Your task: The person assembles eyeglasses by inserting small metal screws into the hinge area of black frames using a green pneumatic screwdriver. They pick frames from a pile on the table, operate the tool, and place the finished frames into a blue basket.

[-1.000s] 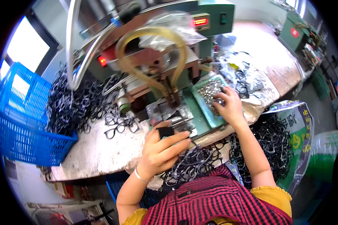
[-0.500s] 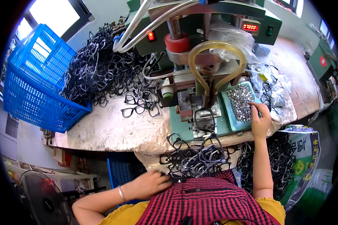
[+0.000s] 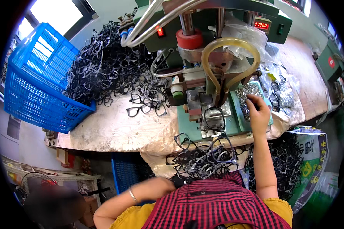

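Observation:
My right hand [image 3: 258, 110] is over the teal tray [image 3: 270, 117], which holds a heap of small shiny metal parts [image 3: 245, 100]. Its thumb and forefinger are pinched together; whatever is between them is too small to make out. My left hand [image 3: 161, 187] is at my lap, beside a pile of dark eyeglass frames [image 3: 202, 162]; its fingers are blurred and partly hidden. One black eyeglass frame [image 3: 206, 123] sits in the metal fixture [image 3: 215, 131] of the green press machine [image 3: 188, 133], below the press head.
A large heap of eyeglass frames [image 3: 107, 65] lies by a tipped blue crate [image 3: 38, 103]. A few frames [image 3: 145, 107] lie on the wooden table [image 3: 103, 129]. A sack of frames [image 3: 279, 164] stands by my right arm. A blurred dark round shape [image 3: 55, 206] fills the lower left.
My right hand has shifted slightly up over the parts tray, still pinched. My left hand has moved a little and is blurred. A dark shape now covers the fan; the whole view has shifted slightly.

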The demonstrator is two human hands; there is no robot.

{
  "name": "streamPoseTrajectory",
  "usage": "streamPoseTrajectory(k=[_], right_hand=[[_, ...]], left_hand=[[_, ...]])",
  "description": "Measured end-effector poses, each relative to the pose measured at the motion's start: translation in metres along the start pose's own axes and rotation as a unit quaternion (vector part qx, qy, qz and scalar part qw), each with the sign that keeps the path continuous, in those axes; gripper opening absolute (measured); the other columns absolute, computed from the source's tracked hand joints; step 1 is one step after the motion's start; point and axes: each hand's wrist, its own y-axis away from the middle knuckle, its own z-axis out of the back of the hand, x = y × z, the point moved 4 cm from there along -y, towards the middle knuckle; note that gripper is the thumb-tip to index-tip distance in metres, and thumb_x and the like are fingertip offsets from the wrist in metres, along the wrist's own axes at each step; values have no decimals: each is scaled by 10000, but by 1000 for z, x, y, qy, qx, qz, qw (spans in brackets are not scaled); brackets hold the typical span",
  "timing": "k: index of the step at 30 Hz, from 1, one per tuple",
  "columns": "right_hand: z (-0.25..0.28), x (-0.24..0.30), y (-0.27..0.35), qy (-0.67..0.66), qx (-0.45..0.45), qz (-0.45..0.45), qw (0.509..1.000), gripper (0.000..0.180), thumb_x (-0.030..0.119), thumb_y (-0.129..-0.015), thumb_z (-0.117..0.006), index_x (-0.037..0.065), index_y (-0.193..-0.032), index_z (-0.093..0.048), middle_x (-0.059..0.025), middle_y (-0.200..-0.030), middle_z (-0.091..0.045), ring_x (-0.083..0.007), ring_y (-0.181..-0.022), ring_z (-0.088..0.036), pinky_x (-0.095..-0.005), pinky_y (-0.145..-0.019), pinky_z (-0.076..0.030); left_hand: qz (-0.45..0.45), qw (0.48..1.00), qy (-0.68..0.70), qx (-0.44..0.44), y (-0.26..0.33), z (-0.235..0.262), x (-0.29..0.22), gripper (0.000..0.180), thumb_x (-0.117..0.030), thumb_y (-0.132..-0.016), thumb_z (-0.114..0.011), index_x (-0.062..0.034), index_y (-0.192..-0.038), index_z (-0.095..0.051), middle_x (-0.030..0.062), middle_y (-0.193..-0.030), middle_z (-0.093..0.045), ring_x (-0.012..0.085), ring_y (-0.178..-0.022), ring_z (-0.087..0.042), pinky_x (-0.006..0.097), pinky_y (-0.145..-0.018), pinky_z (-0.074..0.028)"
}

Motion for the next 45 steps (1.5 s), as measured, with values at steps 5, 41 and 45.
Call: streamPoseTrajectory(k=[5,41,45], right_hand=[[17,-3,3,91,-36,74,993,132,36,-837,-734,20,-968,-743,-79,-917,-726,-181,-878,-670,-290,-818,-501],[-14,86,3,94,115,200,968,257,121,-815,-687,35,-1057,-695,-177,-1184,-665,-354,-1157,-608,-445,-1007,-472],[26,-3,-8,369,22,144,918,217,198,-768,-773,113,-966,-744,-227,-1265,-614,-399,-1293,-502,-475,-1082,-403]], left_hand=[[106,840,-152,-511,-6,170,64,263,-10,-784,-690,-53,-1044,-704,154,-1021,-693,363,-1001,-620,430,-907,-475],[-354,757,-172,-523,-77,162,-123,155,-46,-809,-735,-76,-961,-742,106,-957,-756,271,-850,-721,475,-904,-544],[-350,774,-205,-487,-95,154,-117,224,-37,-740,-783,-106,-949,-741,70,-1019,-747,263,-876,-685,491,-942,-522]])
